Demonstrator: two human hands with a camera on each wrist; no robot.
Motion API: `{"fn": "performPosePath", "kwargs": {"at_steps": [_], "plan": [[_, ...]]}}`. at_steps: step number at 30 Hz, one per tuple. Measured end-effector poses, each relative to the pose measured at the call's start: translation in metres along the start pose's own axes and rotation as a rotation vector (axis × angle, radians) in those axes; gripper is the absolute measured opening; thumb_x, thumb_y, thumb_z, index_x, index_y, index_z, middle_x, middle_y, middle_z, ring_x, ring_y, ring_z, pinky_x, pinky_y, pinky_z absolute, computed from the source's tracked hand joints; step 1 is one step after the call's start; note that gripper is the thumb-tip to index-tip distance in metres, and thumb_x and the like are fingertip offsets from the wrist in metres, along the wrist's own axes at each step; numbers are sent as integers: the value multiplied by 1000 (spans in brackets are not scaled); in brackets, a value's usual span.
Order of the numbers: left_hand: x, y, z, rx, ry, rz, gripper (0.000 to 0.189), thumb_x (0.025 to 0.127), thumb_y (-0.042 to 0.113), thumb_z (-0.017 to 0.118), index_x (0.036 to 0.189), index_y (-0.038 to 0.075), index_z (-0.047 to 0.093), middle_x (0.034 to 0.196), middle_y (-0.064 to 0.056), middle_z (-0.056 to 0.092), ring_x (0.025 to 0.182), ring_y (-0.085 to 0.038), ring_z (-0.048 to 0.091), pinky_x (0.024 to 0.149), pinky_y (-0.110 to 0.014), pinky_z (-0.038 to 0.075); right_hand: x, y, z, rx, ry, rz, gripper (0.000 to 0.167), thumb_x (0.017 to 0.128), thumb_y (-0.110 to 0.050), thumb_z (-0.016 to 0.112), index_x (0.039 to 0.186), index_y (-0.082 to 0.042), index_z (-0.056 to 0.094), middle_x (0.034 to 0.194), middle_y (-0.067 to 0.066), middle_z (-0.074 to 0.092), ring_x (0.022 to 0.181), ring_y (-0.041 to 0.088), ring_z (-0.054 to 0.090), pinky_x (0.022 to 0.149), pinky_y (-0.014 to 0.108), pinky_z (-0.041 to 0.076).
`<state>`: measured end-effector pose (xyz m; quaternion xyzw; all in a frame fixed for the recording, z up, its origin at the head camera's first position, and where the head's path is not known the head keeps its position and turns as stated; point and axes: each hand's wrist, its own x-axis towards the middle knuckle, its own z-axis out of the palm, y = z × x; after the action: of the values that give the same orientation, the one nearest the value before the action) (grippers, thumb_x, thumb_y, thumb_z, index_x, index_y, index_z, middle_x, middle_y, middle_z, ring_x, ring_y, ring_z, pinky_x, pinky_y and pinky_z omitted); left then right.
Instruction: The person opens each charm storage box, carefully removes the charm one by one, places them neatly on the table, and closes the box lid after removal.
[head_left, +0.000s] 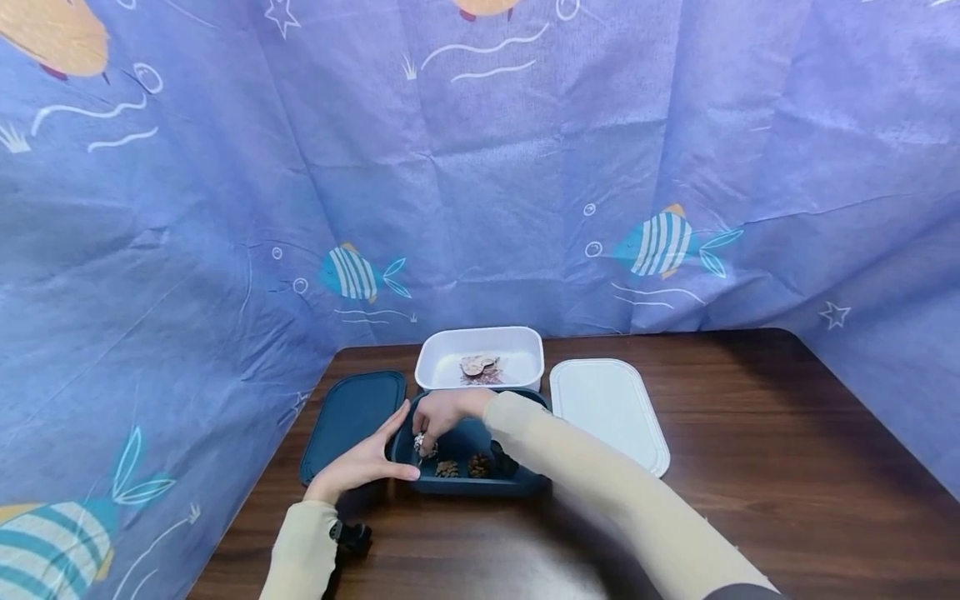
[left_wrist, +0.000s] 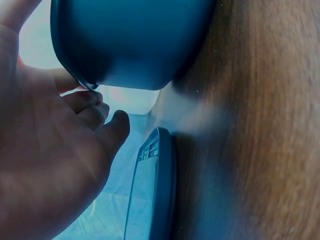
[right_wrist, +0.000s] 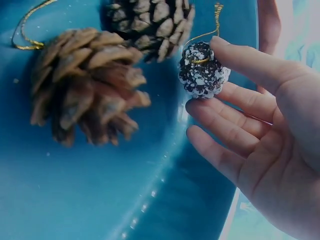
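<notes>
At the left end inside the dark-blue plastic container (head_left: pixel 480 487), the right hand (head_left: pixel 441 414) pinches a white-flecked pine cone (right_wrist: pixel 202 72), likely light, stiff, brittle, best held mid-body. The left hand (head_left: pixel 362 464), fingers spread, touches the container's left end.

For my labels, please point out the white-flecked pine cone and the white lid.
White-flecked pine cone (right_wrist: pixel 201 75), right wrist view: its scaly middle.
White lid (head_left: pixel 607 408), head view: its flat top.

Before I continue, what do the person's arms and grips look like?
The left grip and right grip are ungloved hands. The left sleeve and right sleeve are plain cream, with dark grey fabric at the right one's upper end. Each wrist carries a small black device.
</notes>
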<state>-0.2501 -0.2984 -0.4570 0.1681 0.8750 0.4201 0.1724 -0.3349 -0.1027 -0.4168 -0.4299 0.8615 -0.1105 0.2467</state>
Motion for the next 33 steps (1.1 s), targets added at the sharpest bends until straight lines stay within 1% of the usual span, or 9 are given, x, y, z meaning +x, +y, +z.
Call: {"fn": "performPosePath", "kwargs": {"at_steps": [3,7,12,15,21,27,33], "plan": [[0,1,-1,3,-5,-5,112,87,38,80,164,20,1,169,-7,-6,153,-38,-5,113,-71,15,-1,0,-5,8,16,-1,47,89,-34,78,129,-11,69,124,1,69,111,12,64,92,24,51],[0,1,-2,7,-12,-1,112,86,39,80,164,19,2,169,-7,-5,153,-38,-4,114,-71,13,-9,0,-13,-3,37,-3,49,89,-35,78,131,-10,68,125,2,68,113,13,63,92,25,51],[1,0,-2,16,-8,-4,110,87,39,79,164,23,2,169,-7,-4,153,-38,-3,112,-72,14,-23,-2,-25,-21,72,-27,49,91,-33,78,133,-10,67,122,1,68,110,12,63,90,24,51],[1,-3,-2,19,-7,-6,111,87,40,79,164,24,2,169,-7,-4,153,-39,-3,112,-73,15,-30,1,-30,-9,90,-49,50,92,-32,77,134,-9,65,124,1,68,111,11,63,91,24,51],[1,-3,-3,15,-7,9,110,87,37,79,164,24,2,170,-7,-3,153,-39,-3,112,-72,14,-45,12,-41,9,135,-60,51,93,-29,75,137,-6,63,127,4,67,115,15,63,95,29,51],[2,-5,-1,16,-9,3,111,86,37,80,164,24,2,170,-7,-2,153,-39,-2,112,-72,13,-62,30,-49,38,210,-44,49,93,-27,75,136,-6,63,127,5,68,117,18,63,97,32,51],[1,-6,-1,31,7,15,111,85,36,81,164,22,3,170,-7,-1,153,-39,-1,113,-71,15,-85,49,-61,37,287,-70,50,93,-22,75,136,0,62,130,11,66,120,24,62,102,36,48]]}}
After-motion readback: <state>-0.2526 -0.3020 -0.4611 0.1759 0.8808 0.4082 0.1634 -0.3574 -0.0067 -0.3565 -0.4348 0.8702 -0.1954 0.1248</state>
